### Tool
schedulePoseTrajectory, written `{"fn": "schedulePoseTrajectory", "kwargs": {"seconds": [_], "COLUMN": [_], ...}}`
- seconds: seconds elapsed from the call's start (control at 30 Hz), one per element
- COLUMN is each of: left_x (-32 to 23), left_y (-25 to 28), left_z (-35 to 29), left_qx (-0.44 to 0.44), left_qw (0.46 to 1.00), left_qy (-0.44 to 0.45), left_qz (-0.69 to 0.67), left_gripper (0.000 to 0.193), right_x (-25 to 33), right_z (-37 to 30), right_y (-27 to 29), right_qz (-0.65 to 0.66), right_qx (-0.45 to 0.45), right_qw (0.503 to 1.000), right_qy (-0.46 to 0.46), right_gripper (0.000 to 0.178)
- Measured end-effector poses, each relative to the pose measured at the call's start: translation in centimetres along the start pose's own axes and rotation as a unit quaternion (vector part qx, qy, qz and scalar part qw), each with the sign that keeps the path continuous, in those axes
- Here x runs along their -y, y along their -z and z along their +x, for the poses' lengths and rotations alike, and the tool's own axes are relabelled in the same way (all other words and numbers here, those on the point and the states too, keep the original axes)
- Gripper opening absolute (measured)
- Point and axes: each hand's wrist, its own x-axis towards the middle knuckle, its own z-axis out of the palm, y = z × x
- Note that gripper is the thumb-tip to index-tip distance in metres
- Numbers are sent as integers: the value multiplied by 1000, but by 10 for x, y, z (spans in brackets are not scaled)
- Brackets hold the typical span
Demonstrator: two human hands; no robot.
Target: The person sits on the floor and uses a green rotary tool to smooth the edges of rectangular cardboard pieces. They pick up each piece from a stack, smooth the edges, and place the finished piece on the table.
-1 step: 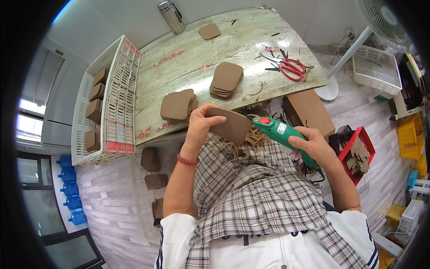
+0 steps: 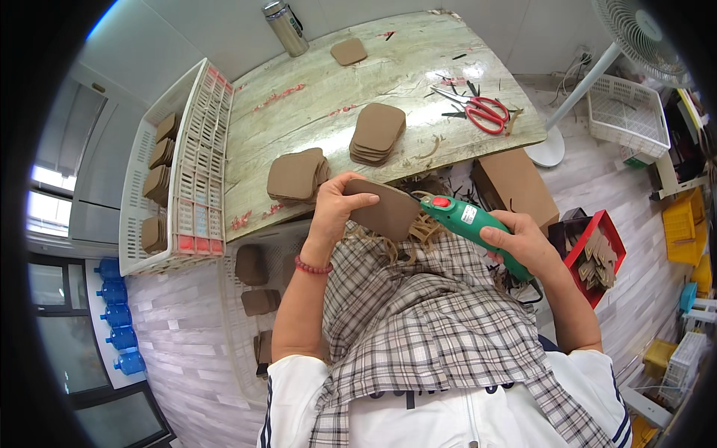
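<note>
No clear shift since the earlier frame: hands, piece and tool matched their former places. Left hand [image 2: 337,206] pinched 1 brown piece [image 2: 387,214] by its left end, thumb on the face, tilted above the checked apron [image 2: 426,313], just in front of the table [image 2: 418,71]. Right hand [image 2: 526,243] was wrapped round a green tool [image 2: 469,222], tip at the piece's right edge; contact could not be told. Work on this 1 looked underway, unfinished. Tan strips [image 2: 426,228] below hinted at some cutting done. On the table: left stack [image 2: 295,177], right stack [image 2: 379,128], 1 lone piece [image 2: 349,51] behind. More sat in the white crate [image 2: 200,244]. Which were finished, which remained, could not be told.
</note>
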Motion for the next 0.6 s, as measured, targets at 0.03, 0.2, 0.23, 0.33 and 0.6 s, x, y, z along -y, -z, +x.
{"fn": "schedulePoseTrajectory", "kwargs": {"seconds": [0.03, 0.2, 0.23, 0.33, 0.6], "left_x": [0, -4, -6, -5, -18], "left_y": [0, -11, -13, -15, -23], "left_z": [1, -1, -2, 1, 2], "left_qx": [10, 36, 53, 100, 145], "left_qw": [1000, 997, 996, 991, 971], "left_qy": [6, 48, 54, 54, 78], "left_qz": [7, 48, 40, 74, 174], "left_gripper": [20, 21, 21, 21, 35], "right_x": [1, 2, 2, 1, 8], "right_z": [0, 0, 2, 5, 15], "right_y": [0, -3, -4, -5, -17], "right_qz": [1, -29, -32, -32, -9], "right_qx": [4, -11, -7, 4, 7], "right_qw": [1000, 999, 999, 999, 1000], "right_qy": [1, -15, -15, -12, 5], "right_gripper": [37, 35, 35, 33, 36]}}
